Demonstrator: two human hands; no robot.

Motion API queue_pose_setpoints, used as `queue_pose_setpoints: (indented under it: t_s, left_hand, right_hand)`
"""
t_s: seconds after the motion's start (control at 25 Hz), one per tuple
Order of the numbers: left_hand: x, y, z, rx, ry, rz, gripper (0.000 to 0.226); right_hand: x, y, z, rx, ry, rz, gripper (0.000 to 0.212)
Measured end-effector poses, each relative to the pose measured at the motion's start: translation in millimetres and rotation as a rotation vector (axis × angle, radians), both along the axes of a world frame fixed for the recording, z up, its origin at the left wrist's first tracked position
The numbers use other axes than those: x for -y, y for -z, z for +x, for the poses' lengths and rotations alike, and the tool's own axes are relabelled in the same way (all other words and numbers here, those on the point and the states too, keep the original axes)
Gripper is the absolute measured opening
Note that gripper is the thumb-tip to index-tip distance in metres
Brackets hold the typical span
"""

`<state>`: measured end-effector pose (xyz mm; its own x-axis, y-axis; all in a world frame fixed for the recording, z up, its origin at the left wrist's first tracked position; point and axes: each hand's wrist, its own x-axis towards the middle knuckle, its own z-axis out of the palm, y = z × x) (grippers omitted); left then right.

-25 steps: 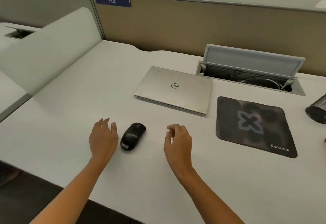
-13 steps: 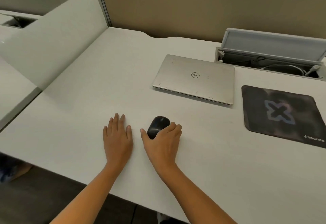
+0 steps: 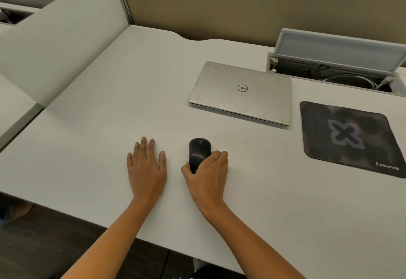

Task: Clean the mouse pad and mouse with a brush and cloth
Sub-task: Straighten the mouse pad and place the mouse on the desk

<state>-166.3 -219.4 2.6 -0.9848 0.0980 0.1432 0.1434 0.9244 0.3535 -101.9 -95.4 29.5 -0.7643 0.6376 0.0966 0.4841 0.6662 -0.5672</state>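
Note:
A black mouse [image 3: 198, 150] sits on the white desk [image 3: 109, 114], pointing away from me. My right hand [image 3: 207, 173] wraps its near end, thumb on the left side and fingers on the right. Flat on the desk to the left of the mouse rests my left hand [image 3: 146, 164], fingers spread, holding nothing. A dark mouse pad [image 3: 351, 138] with a pale X pattern lies at the right, apart from the mouse. No brush or cloth is in view.
A shut silver laptop [image 3: 241, 92] lies beyond the mouse. Behind the pad is an open cable box [image 3: 336, 67] with wires inside. A low white divider [image 3: 59, 43] borders the desk's left side, and a tan partition [image 3: 241, 4] stands at the back.
My right hand moved left and took hold of the mouse, turning it straighter. My left hand drew away from the mouse and laid flat. The view shifted left and down.

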Motion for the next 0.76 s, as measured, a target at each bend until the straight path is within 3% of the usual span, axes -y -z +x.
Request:
queue_pose_setpoints:
  t_s: [0.44,0.76]
  left_hand:
    - [-94,-30,24,-0.032,0.25,0.255,0.048]
    - [-206,-30,77,0.006,0.471,0.232,0.048]
  right_hand:
    - [-110,-27,33,-0.218,0.082,-0.009,0.056]
    - [-255,-26,81,-0.302,0.218,0.066,0.053]
